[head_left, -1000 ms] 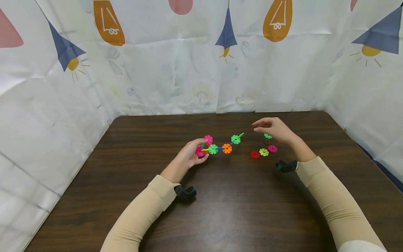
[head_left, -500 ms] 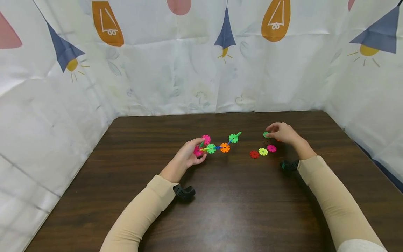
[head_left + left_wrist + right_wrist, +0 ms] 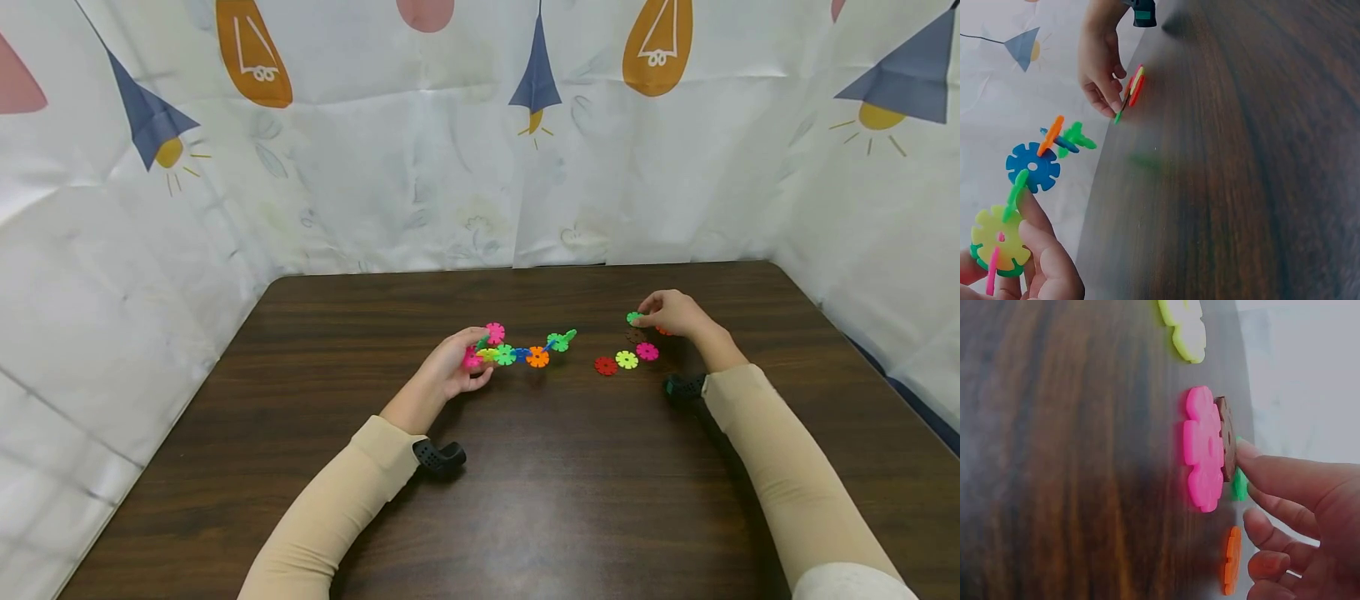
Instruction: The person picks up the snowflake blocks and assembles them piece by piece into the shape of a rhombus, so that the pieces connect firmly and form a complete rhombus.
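Observation:
My left hand (image 3: 446, 367) grips one end of a chain of slotted, flower-shaped interlocking discs, raised off the table. The chain has pink, yellow, blue and orange discs (image 3: 537, 357), and a green pair (image 3: 558, 342) forms its free right end. In the left wrist view, fingers curl round the yellow disc (image 3: 999, 237), partly hiding the discs beside it. At the back right, my right hand (image 3: 675, 314) has thumb and fingertips on the edge of a loose green disc (image 3: 634, 318), pinching it. In the right wrist view, the thumb partly covers this green disc (image 3: 1239, 482).
Loose discs lie near my right hand: brown (image 3: 636, 336), pink (image 3: 647, 352), yellow (image 3: 627, 360), red (image 3: 606, 366) and orange (image 3: 663, 331). They rest on a dark wooden table (image 3: 540, 483). A printed white curtain (image 3: 465, 167) hangs behind its back edge.
My right hand has come down and to the right onto the loose green disc. The chain in my left hand has turned slightly, its free end dipping lower.

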`<control>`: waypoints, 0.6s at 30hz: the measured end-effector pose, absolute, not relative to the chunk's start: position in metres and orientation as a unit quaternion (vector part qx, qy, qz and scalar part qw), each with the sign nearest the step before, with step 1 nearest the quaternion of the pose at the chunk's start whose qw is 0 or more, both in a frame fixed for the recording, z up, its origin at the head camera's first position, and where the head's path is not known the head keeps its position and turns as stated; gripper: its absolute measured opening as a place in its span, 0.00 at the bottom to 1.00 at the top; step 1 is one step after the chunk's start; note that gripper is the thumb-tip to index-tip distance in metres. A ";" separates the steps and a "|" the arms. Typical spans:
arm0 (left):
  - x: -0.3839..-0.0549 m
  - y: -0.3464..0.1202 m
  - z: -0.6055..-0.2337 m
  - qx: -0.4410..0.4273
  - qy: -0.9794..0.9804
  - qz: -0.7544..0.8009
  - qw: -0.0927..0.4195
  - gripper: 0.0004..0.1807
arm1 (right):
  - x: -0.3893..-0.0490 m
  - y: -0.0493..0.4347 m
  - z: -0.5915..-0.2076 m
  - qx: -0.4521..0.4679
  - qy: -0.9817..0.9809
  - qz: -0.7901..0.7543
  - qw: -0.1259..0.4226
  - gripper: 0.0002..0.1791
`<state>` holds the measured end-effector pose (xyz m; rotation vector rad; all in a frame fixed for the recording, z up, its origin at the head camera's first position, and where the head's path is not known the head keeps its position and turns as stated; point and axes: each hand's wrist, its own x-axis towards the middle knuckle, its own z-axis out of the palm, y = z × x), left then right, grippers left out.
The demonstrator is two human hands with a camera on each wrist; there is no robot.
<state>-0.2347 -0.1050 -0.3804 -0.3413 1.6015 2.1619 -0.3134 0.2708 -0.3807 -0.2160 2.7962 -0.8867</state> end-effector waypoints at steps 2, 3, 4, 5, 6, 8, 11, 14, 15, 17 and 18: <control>-0.235 -0.104 -0.381 -0.117 0.577 0.779 0.216 0.09 | -0.314 0.270 -0.381 -0.073 0.944 -0.307 0.100 0.21; -0.235 -0.104 -0.381 -0.114 0.577 0.779 0.217 0.08 | -0.315 0.270 -0.381 -0.074 0.943 -0.310 0.099 0.21; -0.236 -0.103 -0.381 -0.110 0.577 0.780 0.218 0.07 | -0.315 0.269 -0.380 -0.076 0.941 -0.314 0.097 0.21; -0.236 -0.103 -0.381 -0.107 0.576 0.780 0.218 0.06 | -0.315 0.269 -0.380 -0.076 0.940 -0.317 0.095 0.20; -0.235 -0.102 -0.381 -0.103 0.576 0.781 0.218 0.05 | -0.315 0.269 -0.380 -0.077 0.940 -0.319 0.093 0.20; -0.235 -0.101 -0.381 -0.096 0.574 0.784 0.216 0.05 | -0.315 0.269 -0.380 -0.079 0.939 -0.323 0.085 0.20; -0.235 -0.100 -0.382 -0.090 0.567 0.791 0.213 0.04 | -0.314 0.270 -0.382 -0.078 0.937 -0.332 0.078 0.18; -0.235 -0.098 -0.383 -0.091 0.559 0.797 0.210 0.04 | -0.313 0.272 -0.383 -0.072 0.932 -0.346 0.076 0.18; -0.234 -0.097 -0.383 -0.092 0.556 0.799 0.210 0.03 | -0.313 0.273 -0.384 -0.070 0.931 -0.350 0.077 0.18; -0.234 -0.097 -0.383 -0.093 0.552 0.802 0.210 0.04 | -0.312 0.273 -0.385 -0.069 0.927 -0.361 0.078 0.19; -0.234 -0.096 -0.383 -0.093 0.549 0.803 0.211 0.04 | -0.312 0.273 -0.385 -0.069 0.925 -0.366 0.077 0.20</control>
